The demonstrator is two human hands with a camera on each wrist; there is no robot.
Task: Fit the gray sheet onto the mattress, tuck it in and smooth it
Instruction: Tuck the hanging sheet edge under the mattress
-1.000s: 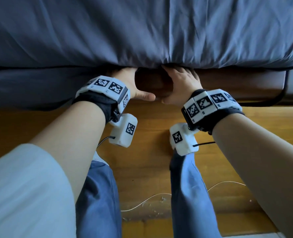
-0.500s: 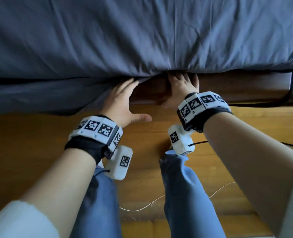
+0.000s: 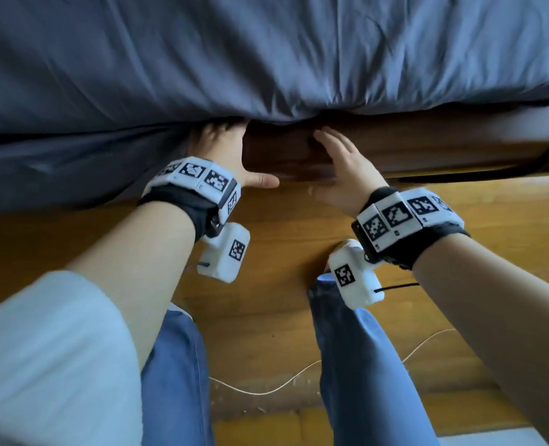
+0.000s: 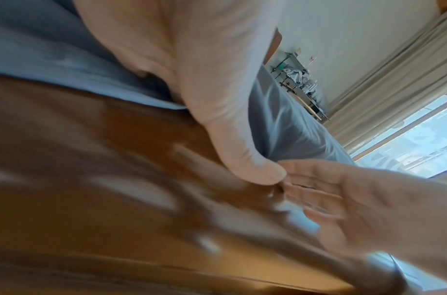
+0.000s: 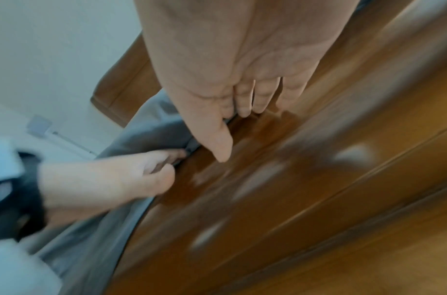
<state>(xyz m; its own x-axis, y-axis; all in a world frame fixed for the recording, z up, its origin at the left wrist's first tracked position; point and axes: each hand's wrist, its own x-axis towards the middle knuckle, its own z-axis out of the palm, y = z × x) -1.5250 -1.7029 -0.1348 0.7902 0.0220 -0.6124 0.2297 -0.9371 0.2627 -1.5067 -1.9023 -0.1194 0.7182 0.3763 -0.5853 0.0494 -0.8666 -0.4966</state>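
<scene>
The gray sheet (image 3: 266, 59) covers the mattress top and side; left of my hands a loose part (image 3: 57, 165) hangs over the bed frame. My left hand (image 3: 221, 146) reaches under the mattress edge where the sheet goes in. Its fingers are hidden there and the thumb sticks out sideways. The right wrist view shows the left hand (image 5: 111, 175) pushing its fingertips into the gap between sheet and wood. My right hand (image 3: 340, 162) is open, its fingers straight beside the dark wooden bed frame (image 3: 427, 146), holding nothing. The right hand (image 5: 230, 69) lies flat near the sheet's edge.
A wooden floor (image 3: 282, 284) runs below the bed. My legs in blue jeans (image 3: 363, 365) are on it. A thin pale wire (image 3: 266, 389) lies across the floor between them. A black cable (image 3: 540, 159) loops along the frame at the right.
My left hand drew back half a second ago and has pushed in under the mattress again. My right hand has come out from under the mattress edge and moved down and right.
</scene>
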